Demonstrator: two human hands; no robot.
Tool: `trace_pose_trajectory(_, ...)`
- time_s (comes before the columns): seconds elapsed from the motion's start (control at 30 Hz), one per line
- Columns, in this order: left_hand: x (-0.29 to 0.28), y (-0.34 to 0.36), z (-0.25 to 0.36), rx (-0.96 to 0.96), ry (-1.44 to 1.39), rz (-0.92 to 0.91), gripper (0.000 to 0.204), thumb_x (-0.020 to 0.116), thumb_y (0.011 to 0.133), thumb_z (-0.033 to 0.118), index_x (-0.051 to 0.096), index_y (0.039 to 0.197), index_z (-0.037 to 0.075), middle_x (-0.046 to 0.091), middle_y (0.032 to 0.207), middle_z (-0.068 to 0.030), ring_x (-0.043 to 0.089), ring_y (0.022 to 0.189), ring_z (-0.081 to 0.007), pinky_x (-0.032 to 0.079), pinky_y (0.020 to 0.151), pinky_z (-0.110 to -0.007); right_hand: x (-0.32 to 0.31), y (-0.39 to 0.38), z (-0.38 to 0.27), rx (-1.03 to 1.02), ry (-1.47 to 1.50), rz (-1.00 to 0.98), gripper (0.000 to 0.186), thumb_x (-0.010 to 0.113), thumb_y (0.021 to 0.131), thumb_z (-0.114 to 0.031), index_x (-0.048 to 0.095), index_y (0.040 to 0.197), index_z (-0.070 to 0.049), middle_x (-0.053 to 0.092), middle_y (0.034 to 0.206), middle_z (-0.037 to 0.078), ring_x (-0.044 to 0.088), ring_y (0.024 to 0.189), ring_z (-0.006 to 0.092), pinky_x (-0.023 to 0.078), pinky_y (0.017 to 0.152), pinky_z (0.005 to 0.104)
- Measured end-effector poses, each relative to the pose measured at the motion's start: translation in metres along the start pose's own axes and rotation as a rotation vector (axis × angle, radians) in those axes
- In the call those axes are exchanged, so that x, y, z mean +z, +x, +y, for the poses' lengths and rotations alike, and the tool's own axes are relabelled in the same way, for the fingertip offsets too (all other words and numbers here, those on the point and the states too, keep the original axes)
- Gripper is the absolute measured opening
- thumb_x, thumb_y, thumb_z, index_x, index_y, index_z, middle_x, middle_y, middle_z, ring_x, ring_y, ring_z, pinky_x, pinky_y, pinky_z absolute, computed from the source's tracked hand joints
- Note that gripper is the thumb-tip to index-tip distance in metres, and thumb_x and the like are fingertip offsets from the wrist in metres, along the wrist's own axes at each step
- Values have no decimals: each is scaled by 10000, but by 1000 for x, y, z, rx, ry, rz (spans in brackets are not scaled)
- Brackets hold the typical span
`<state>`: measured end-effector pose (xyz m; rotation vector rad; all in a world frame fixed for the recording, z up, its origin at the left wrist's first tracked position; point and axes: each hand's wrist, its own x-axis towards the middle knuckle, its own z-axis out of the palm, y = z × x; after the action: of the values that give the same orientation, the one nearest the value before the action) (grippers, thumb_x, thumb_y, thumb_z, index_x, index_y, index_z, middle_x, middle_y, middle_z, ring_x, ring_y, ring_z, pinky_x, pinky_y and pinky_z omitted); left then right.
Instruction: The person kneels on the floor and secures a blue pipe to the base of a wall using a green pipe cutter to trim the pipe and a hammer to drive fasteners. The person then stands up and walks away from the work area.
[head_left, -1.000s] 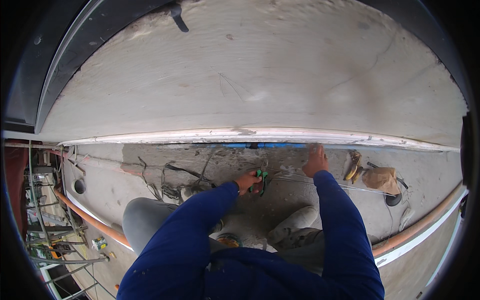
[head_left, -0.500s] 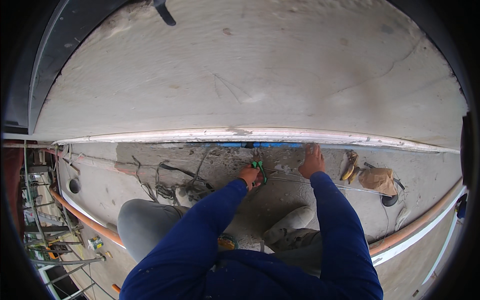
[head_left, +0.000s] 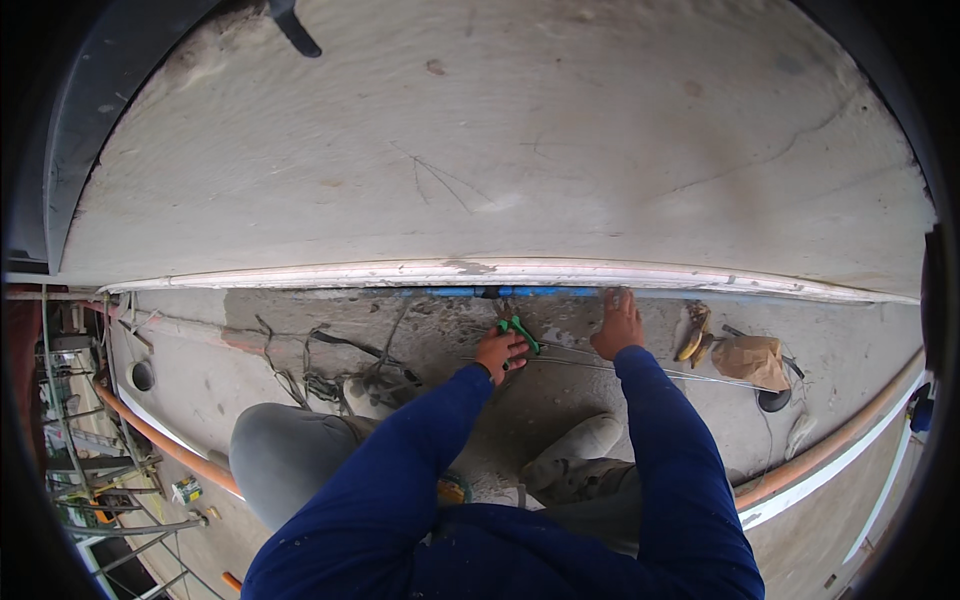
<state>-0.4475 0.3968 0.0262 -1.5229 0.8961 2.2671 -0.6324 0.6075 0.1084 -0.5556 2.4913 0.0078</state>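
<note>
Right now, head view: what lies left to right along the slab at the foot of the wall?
Round hole → tangle of dark wires → left hand holding green-handled pliers → right hand pressed at the wall base → yellow gloves → brown paper bag.

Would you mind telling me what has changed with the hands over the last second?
The left hand, gripping the green-handled tool, has moved up a little toward the blue pipe at the foot of the wall. The right hand stays pressed near the pipe. The brown paper bag has not moved.
</note>
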Motion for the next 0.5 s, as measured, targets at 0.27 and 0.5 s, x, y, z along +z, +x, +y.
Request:
trace_pose_trajectory(0.27,-21,18,-11,77,-316,-207,440,579,1090,197,467,1498,78,525,1512,-139,495,1435,-321,510,1102,-553,0,-1,0,-22,26,22,1041,793,800,-266,263,1664,-31,237,1722,238,153,1636,382,274,1288,519)
trace_pose_trajectory(0.5,-20,22,-13,61,-449,-401,388,551,1088,136,516,1467,63,568,1486,-150,471,1468,-347,452,1162,-534,4,1,4,-26,28,46,1020,774,786,-220,281,1656,-20,246,1717,236,163,1632,385,277,1286,527)
